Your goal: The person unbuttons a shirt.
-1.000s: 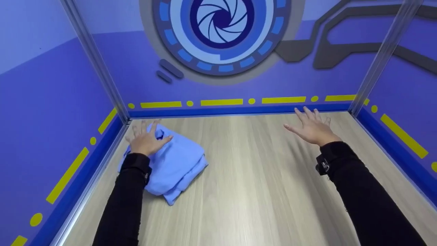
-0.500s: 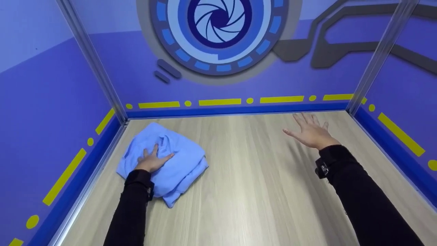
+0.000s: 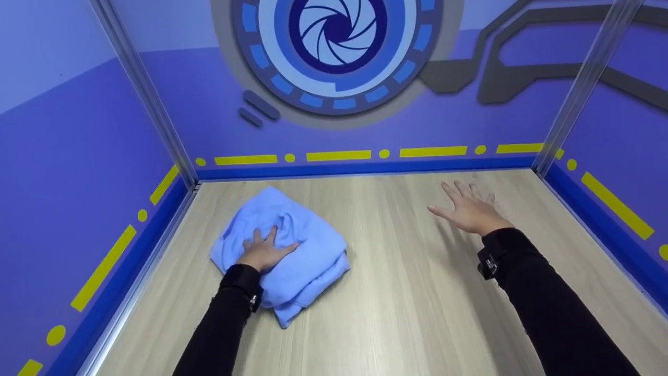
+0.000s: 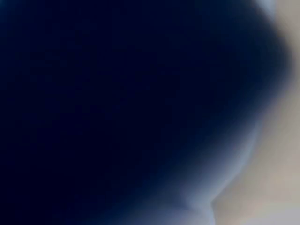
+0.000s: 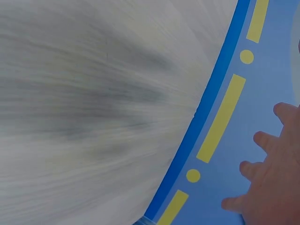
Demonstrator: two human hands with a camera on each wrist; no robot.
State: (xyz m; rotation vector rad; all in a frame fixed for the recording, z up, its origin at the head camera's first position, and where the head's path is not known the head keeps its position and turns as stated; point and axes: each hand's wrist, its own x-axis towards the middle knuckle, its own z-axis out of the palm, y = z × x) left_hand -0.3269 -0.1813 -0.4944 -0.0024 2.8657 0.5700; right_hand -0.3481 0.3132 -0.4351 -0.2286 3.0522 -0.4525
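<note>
A light blue cloth (image 3: 313, 245), loosely folded into a layered bundle, lies on the left half of the table in the head view. One corner sticks out toward the person. My left hand (image 3: 263, 255) presses on top of it with fingers and thumb spread, and small creases rise by the fingertips. In the left wrist view a dark blur covers most of the picture, with a pale strip of the cloth (image 4: 229, 168) beside it. Held over the table's right side, my right hand (image 3: 472, 214) has its fingers spread and nothing in it.
The wood-grain table (image 3: 386, 292) is boxed in by a printed back wall (image 3: 334, 141) and blue side walls, the left wall (image 3: 68, 183) and the right wall (image 3: 626, 156). Metal corner posts, such as the left post (image 3: 146, 94), join them.
The left hand came back from the cloth's far side, set down on its middle, then slid right with the cloth under it. The right hand drifted slightly nearer the person.
</note>
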